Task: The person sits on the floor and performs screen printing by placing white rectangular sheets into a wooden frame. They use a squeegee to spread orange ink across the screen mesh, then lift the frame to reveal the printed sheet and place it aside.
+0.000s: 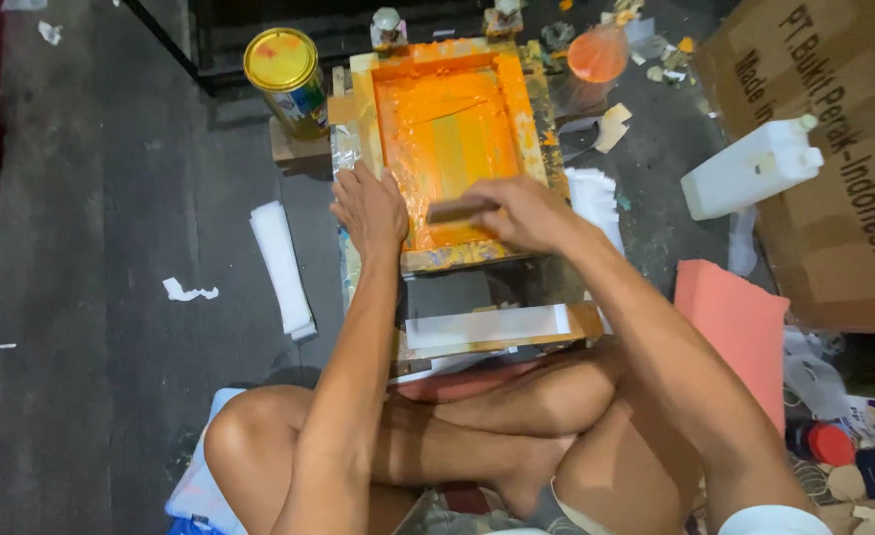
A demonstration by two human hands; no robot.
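Screen frame (457,59): wooden printing frame smeared with orange ink, lying on the dark floor in front of the seated person's crossed legs; its mesh is greenish in the middle
Left hand (369,208): laid flat on the frame's near left corner, fingers spread and pressing down; it grips nothing
Right hand (522,210): fingers curled shut around a squeegee (454,209)
Squeegee: short brown bar lying crosswise over the near end of the frame's mesh, touching the inked surface
White strip (487,325): long pale piece on a board just below the frame's near edge, between frame and legs
Paint can (287,77): yellow-lidded tin standing upright just left of the frame's far corner
White sheets (281,266): narrow stack on the floor left of the frame, apart from it; another white stack (596,203) touches the frame's right side
Plastic jug (750,168): white, lying tilted well to the right of the frame, against a cardboard box (834,198)
Pink foam slab (740,327): right of the frame's near end, beside the right forearm
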